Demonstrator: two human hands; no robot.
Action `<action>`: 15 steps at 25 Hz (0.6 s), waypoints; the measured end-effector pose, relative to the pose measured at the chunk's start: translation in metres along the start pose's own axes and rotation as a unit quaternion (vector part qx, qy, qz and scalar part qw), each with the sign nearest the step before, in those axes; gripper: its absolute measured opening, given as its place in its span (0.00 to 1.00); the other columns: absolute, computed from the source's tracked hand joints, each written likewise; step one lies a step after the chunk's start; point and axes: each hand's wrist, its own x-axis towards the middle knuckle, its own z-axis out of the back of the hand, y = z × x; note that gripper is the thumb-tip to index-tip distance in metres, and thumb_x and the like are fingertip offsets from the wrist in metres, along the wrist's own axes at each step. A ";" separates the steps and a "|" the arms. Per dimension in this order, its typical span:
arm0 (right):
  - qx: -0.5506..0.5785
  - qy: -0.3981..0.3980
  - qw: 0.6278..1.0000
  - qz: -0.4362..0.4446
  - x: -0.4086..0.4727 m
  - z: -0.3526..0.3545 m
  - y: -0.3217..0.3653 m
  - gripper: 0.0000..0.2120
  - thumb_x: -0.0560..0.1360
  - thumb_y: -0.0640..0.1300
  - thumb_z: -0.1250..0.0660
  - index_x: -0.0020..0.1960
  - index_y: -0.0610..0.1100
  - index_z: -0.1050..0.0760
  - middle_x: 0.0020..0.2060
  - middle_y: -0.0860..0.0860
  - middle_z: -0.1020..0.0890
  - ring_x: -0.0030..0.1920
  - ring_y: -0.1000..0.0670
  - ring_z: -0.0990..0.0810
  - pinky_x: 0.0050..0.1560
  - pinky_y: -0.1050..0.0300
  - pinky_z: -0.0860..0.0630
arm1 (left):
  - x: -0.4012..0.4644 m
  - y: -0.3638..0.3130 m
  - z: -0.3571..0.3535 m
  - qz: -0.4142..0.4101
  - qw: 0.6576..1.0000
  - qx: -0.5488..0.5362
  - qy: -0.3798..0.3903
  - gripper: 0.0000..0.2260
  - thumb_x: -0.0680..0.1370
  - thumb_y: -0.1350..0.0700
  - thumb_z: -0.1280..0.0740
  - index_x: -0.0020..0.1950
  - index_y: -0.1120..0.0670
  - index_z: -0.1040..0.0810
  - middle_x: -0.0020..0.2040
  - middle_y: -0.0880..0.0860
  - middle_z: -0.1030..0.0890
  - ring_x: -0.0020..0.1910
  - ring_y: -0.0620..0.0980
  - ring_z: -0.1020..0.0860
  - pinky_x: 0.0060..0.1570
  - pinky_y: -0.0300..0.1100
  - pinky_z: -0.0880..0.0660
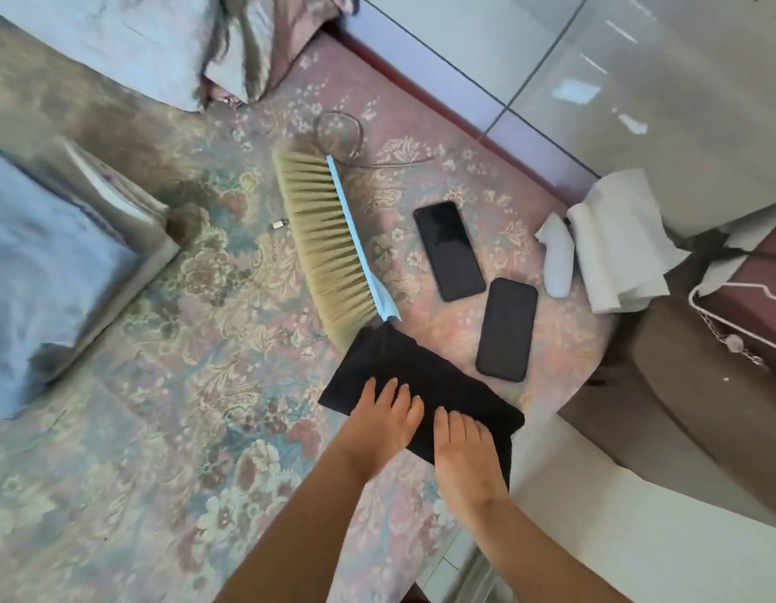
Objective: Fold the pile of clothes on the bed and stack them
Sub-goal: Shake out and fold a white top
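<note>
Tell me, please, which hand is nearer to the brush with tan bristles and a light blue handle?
Left. The left hand presses flat on the folded black cloth just below the brush handle's end; the right hand lies on the cloth's other end, farther from it.

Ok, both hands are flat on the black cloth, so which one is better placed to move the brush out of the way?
Probably the left hand. It lies nearer the brush, whose blue handle ends at the black cloth corner just above it. The right hand sits nearer the bed edge.
</note>
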 end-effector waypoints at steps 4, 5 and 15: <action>-0.052 0.077 0.989 0.115 -0.023 0.063 0.055 0.34 0.54 0.49 0.18 0.56 0.37 0.21 0.41 0.44 0.19 0.38 0.45 0.18 0.37 0.52 0.22 | -0.082 0.029 0.023 0.047 0.992 -0.114 -0.014 0.26 0.54 0.50 0.19 0.49 0.51 0.19 0.40 0.48 0.17 0.38 0.48 0.18 0.35 0.42 0.21; -0.047 0.104 0.982 0.153 -0.023 0.085 0.077 0.29 0.67 0.49 0.25 0.63 0.38 0.27 0.48 0.43 0.20 0.45 0.43 0.19 0.43 0.51 0.23 | -0.105 0.042 0.029 0.063 0.990 -0.128 -0.019 0.23 0.55 0.50 0.20 0.47 0.50 0.20 0.37 0.46 0.19 0.33 0.46 0.20 0.30 0.39 0.24; -0.186 -0.226 0.860 0.418 0.125 0.211 0.301 0.29 0.73 0.40 0.31 0.71 0.37 0.36 0.65 0.38 0.27 0.65 0.41 0.27 0.64 0.43 0.30 | -0.235 0.248 0.061 0.407 0.898 0.074 -0.151 0.31 0.58 0.62 0.23 0.62 0.62 0.24 0.49 0.58 0.18 0.42 0.57 0.18 0.38 0.51 0.21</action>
